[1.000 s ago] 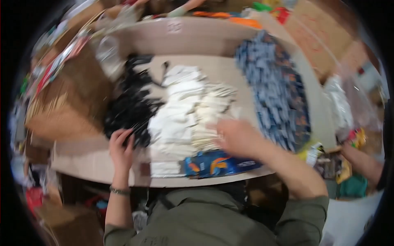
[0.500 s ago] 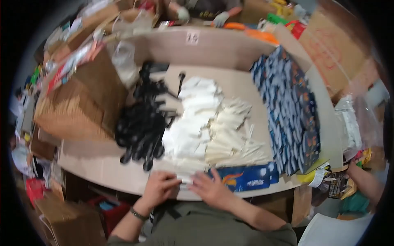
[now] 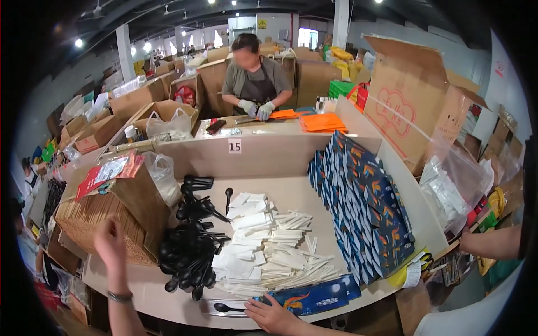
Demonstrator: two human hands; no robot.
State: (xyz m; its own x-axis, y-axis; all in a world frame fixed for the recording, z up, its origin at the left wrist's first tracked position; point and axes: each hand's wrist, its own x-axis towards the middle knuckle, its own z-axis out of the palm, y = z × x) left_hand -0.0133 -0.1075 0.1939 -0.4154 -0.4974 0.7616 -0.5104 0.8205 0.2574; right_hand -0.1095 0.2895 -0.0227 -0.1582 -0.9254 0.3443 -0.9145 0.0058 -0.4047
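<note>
Lifted off the table, my left hand (image 3: 110, 242) is in front of the block of stacked brown cardboard (image 3: 95, 221); its fingers are smeared by motion. At the front edge my right hand (image 3: 273, 317) lies flat with fingers stretched out, by the near end of a blue printed sleeve (image 3: 314, 298). A single black spoon (image 3: 225, 308) lies beside its fingertips, the handle end reaching under them. Beyond are a heap of black spoons (image 3: 188, 252), white folded packets (image 3: 241, 241) and thin cream-coloured paper-wrapped strips (image 3: 291, 243).
Overlapping blue sleeves (image 3: 364, 213) are piled along the right side. A low partition (image 3: 269, 159) closes off the back. Across it a gloved co-worker (image 3: 258, 84) stands by orange sheets (image 3: 324, 122). A large carton (image 3: 403, 101) stands at right, and another person's forearm (image 3: 490, 242) reaches in there.
The view has tilted upward. My left hand has left the front edge, moving left toward the cardboard stack. My right hand stays near the edge; a black spoon now shows beside it.
</note>
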